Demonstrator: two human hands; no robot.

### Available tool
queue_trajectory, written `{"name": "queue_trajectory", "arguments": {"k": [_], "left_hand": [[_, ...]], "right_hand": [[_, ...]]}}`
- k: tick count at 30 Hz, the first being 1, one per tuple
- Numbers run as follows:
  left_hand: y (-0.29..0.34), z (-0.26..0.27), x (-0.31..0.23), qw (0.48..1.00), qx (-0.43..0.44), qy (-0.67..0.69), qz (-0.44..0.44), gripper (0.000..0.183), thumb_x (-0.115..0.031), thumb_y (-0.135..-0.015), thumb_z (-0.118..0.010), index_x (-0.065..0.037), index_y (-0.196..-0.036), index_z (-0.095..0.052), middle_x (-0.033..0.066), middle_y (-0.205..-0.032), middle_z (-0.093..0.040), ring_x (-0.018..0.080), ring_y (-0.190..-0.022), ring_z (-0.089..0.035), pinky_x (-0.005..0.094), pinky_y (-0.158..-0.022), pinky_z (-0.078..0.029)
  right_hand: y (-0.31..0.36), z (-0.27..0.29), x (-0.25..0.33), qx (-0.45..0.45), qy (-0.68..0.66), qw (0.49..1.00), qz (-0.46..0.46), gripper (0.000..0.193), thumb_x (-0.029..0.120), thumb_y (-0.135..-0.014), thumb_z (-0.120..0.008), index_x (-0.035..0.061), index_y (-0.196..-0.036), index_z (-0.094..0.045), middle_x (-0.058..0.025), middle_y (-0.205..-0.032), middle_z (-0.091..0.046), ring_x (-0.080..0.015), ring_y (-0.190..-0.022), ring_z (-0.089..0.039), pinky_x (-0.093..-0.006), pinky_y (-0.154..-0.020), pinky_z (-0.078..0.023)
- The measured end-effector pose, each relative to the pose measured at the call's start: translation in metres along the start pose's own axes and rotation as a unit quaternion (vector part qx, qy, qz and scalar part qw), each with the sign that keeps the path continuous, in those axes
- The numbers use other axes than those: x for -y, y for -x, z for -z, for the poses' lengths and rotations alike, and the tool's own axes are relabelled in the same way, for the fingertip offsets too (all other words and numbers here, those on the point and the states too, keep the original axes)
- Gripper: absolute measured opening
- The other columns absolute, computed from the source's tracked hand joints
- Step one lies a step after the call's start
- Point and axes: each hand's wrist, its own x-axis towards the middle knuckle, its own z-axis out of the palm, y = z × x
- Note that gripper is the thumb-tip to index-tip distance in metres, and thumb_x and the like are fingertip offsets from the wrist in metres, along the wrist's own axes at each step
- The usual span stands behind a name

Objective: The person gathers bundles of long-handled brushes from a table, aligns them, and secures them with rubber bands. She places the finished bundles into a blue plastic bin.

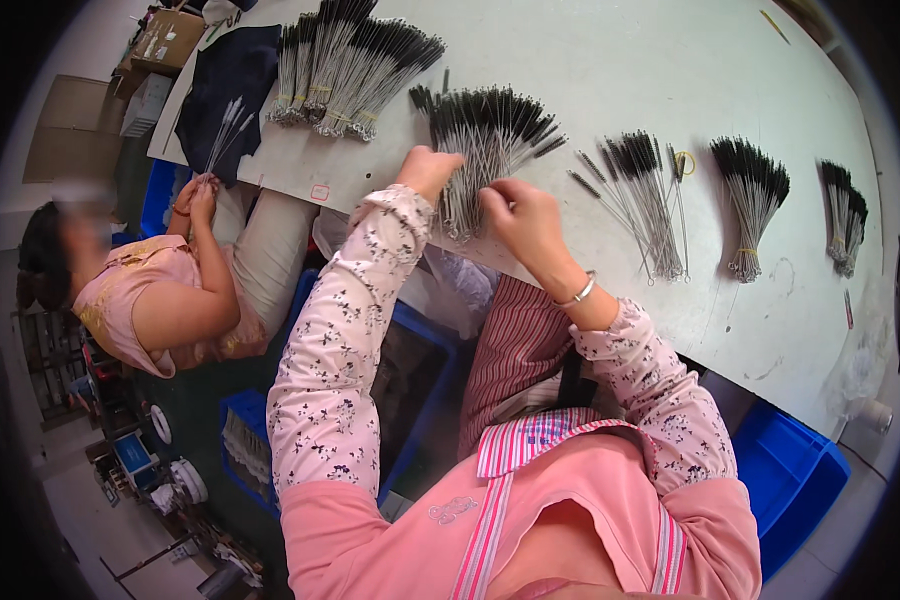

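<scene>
A thick bundle of wire-handled bottle brushes [490,125], black bristles away from me and looped handle ends toward me, lies at the table's near edge. My left hand [430,172] is closed at the left side of this bundle, its fingertips against the wire handles. On the bundle's right side is my right hand [525,222], its fingers curled together close to the handles. What its fingertips hold, if anything, is too small to make out. A looser group of brushes [652,205] lies to the right, with a yellow ring [684,163] beside its bristles.
More tied brush bundles [345,70] lie at the far left, and others [750,210] stand to the right on the white table [630,60]. A co-worker [160,290] sits at left holding a few brushes [228,135]. Blue crates [785,480] stand below the table.
</scene>
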Motion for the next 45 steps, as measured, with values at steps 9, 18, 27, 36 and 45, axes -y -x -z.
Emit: {"name": "queue_trajectory", "arguments": {"k": [9,18,27,36,45], "left_hand": [[-0.014,0.021,0.013,0.997,0.053,0.008,-0.047,0.03,-0.013,-0.081,-0.064,0.01,-0.099,-0.056,0.0151,-0.088,-0.065,0.022,-0.073,-0.066,0.0357,-0.064,-0.055],[0.02,-0.021,-0.025,0.994,0.006,-0.107,-0.014,0.045,-0.029,-0.069,-0.071,0.014,-0.082,-0.062,0.0152,-0.071,-0.062,0.0213,-0.065,-0.06,0.0356,-0.06,-0.049],[0.032,-0.007,-0.022,0.944,0.135,0.288,0.09,0.026,-0.004,-0.078,-0.07,0.009,-0.099,-0.063,0.0172,-0.09,-0.067,0.0245,-0.076,-0.067,0.0369,-0.065,-0.056],[0.045,-0.007,-0.043,0.977,0.104,0.156,0.098,0.039,-0.006,-0.08,-0.072,0.009,-0.112,-0.055,0.0147,-0.102,-0.065,0.0214,-0.088,-0.065,0.0353,-0.074,-0.055],[0.024,0.001,-0.016,0.983,0.093,0.159,-0.009,0.04,0.008,-0.077,-0.065,0.001,-0.115,-0.055,0.0113,-0.104,-0.065,0.0204,-0.09,-0.064,0.0333,-0.077,-0.053]], "right_hand": [[-0.008,0.011,-0.014,0.008,-0.175,0.956,-0.235,0.034,0.023,-0.086,-0.064,-0.0093,-0.096,-0.064,-0.0111,-0.073,-0.065,-0.0117,-0.054,-0.06,-0.0247,-0.052,-0.05],[-0.031,-0.006,-0.02,0.026,-0.02,0.989,-0.146,0.042,0.034,-0.077,-0.072,-0.0049,-0.067,-0.059,-0.0065,-0.056,-0.056,-0.0122,-0.047,-0.051,-0.0295,-0.041,-0.039],[-0.034,-0.002,-0.021,0.057,-0.062,0.98,-0.182,0.043,0.033,-0.085,-0.063,-0.0068,-0.07,-0.057,-0.0094,-0.057,-0.053,-0.0127,-0.055,-0.047,-0.0323,-0.051,-0.039],[-0.029,0.004,0.008,0.079,-0.201,0.953,-0.213,0.027,0.017,-0.077,-0.074,-0.0022,-0.091,-0.063,-0.0016,-0.071,-0.059,-0.0081,-0.055,-0.051,-0.0255,-0.048,-0.042],[-0.035,0.031,0.008,0.145,-0.358,0.862,-0.329,0.017,0.02,-0.091,-0.06,0.0104,-0.082,-0.05,0.0079,-0.058,-0.037,-0.0043,-0.044,-0.033,-0.0218,-0.039,-0.027]]}}
